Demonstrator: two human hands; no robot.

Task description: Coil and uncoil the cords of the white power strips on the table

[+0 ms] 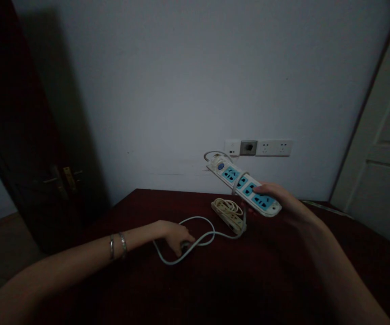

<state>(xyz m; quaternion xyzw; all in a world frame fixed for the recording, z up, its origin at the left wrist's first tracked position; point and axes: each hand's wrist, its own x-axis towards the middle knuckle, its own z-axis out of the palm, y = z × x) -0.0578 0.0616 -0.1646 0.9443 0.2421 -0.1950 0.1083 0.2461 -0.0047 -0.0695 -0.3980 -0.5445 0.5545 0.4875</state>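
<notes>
A white power strip (245, 185) with blue sockets is gripped at its near right end by my right hand (272, 194), thumb on the top face. It is tilted and held above the table, with one turn of its grey cord wrapped around the middle. The loose cord (201, 218) runs down and curls in loops on the tabletop. Low over the table, my left hand (176, 235) has its fingers closed on the cord; a small greyish part shows between them, too dark to make out. Behind the cord lies a second, cream power strip (228, 214) with its cable coiled on top.
The dark red table (167, 203) stands against a pale wall (167, 90) with a row of wall sockets (273, 147). To the left is a dark door with a metal latch (68, 177); a light panelled door (384, 158) is at the right.
</notes>
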